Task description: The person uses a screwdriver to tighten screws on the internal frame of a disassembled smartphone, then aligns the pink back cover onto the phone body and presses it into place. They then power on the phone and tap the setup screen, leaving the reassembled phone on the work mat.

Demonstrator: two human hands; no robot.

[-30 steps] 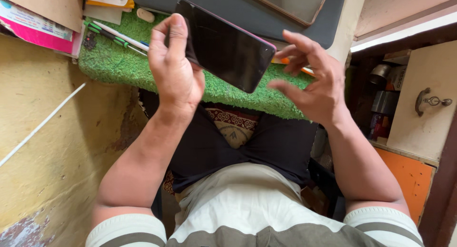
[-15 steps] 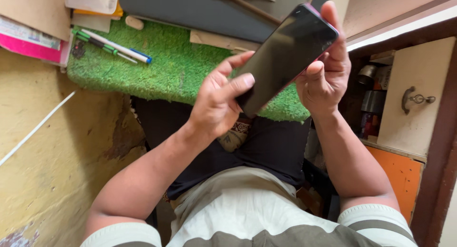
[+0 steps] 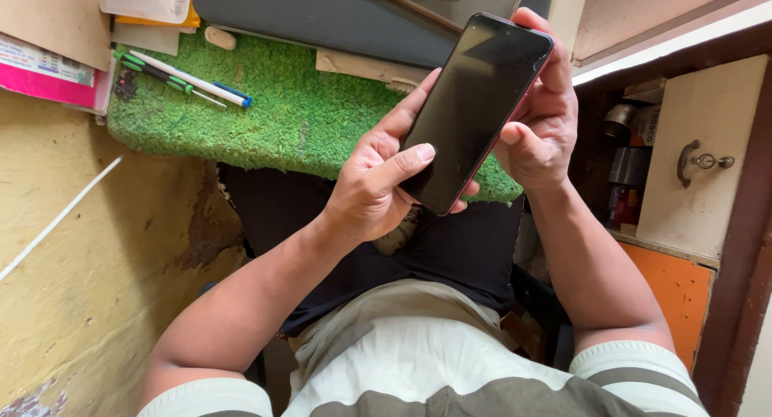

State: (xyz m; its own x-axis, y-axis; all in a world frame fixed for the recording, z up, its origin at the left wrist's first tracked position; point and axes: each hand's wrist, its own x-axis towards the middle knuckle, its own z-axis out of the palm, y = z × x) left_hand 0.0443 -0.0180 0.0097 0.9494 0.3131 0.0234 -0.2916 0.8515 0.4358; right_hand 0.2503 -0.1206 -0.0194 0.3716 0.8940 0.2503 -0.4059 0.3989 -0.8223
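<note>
Above green mat [image 3: 273, 111], both hands [image 3: 370, 192] seemingly tilted phone [image 3: 474, 111] upright.

Two hands are showing: the left hand [image 3: 366, 196] and the right hand [image 3: 539, 119], and between them they are holding one smartphone [image 3: 476, 103] with a dark screen. On the counter one green grass mat [image 3: 289, 115] is lying, and on it two pens [image 3: 189, 79] are lying side by side, together with one small white eraser [image 3: 219, 38]. One dark tray [image 3: 338, 15] is sitting beyond the mat, carrying at least two thin tools [image 3: 418, 0]. One pink-edged book [image 3: 48, 71] is lying at the far left. One cupboard door [image 3: 708, 156] with one metal handle [image 3: 701, 161] is standing open at the right.
</note>
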